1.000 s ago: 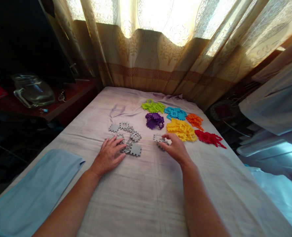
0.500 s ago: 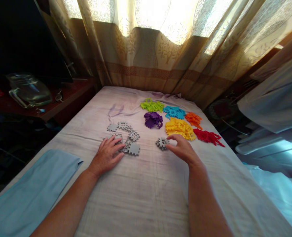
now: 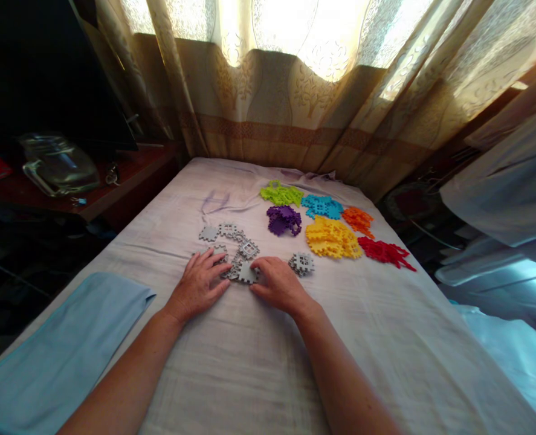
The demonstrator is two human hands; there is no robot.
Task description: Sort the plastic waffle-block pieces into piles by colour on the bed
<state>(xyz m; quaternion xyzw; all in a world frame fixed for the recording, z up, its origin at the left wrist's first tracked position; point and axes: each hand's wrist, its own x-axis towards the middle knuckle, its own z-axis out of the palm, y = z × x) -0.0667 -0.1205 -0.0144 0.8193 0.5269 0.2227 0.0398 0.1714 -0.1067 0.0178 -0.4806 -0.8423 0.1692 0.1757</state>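
On the sheet (image 3: 258,356) we list one loose group of grey pieces (image 3: 249,249), with the left hand (image 3: 198,281) laid over its near left part, grip wide and fingers spread, and the right hand (image 3: 279,285) at the right edge of its plain tile (image 3: 245,273), thumb and forefinger narrowly parted; we cannot tell whether they pinch it. We enter separately one grey stack (image 3: 302,263), just beyond the right hand's knuckles, topped by a windowed square. Behind and to the right we count six piles: green (image 3: 280,194), purple (image 3: 284,220), blue (image 3: 321,206), yellow (image 3: 332,237), orange (image 3: 358,222), red (image 3: 387,252).
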